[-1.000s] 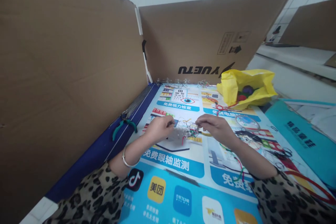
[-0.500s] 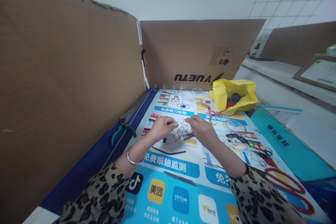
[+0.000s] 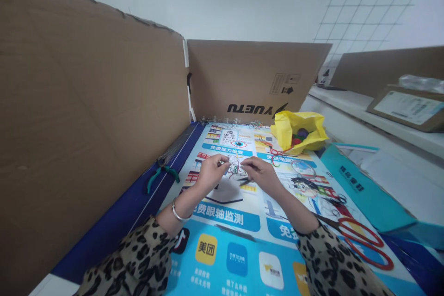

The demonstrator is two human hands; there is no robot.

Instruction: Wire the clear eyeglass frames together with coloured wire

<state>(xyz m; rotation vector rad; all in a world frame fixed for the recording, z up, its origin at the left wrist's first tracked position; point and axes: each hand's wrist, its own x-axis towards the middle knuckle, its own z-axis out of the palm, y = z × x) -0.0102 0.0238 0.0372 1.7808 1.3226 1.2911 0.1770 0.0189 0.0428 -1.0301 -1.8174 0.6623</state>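
Observation:
Over the middle of the printed sheet, my left hand (image 3: 212,170) and my right hand (image 3: 262,175) face each other with a small gap between. Both have thumb and fingers pinched together at the edges of a small tangle of thin wire (image 3: 235,165), with red and green bits in it. Its exact shape is too fine to make out. Just below my right fingertips a small dark pointed tool (image 3: 244,181) shows, partly hidden by the hand.
Teal-handled pliers (image 3: 162,173) lie at left, by a bundle of thin wires (image 3: 176,144). Red-handled scissors (image 3: 368,241) and small dark scissors (image 3: 338,200) lie at right. A yellow bag (image 3: 282,133) holds coloured balls. Several wire pieces (image 3: 236,122) line the back; cardboard walls (image 3: 222,64) stand behind.
My view has shifted slightly. My right hand has turned and its fingers sit a little lower, leaving more of the wire tangle and the dark pointed tool visible. Both hands stay pinched.

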